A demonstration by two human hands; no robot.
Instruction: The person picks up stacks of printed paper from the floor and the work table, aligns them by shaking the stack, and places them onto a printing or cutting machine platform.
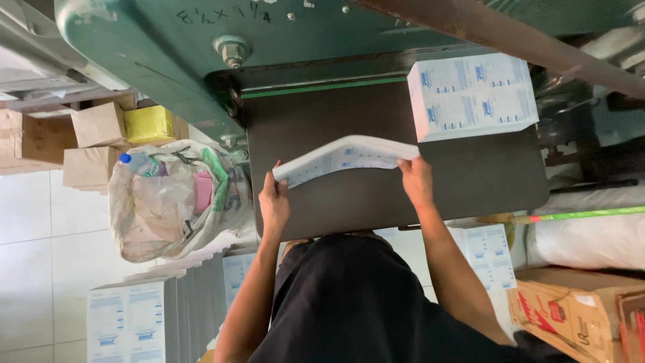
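step: squaring bowed paper stack above dark machine table | left hand + right hand gripping opposite ends | next, judged: needs even lowering, edges flush, beside finished stack

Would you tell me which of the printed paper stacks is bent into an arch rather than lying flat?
The stack held between both hands, left hand and right hand at its ends, bows upward. The stack at the dark table's far corner lies flat and untouched.
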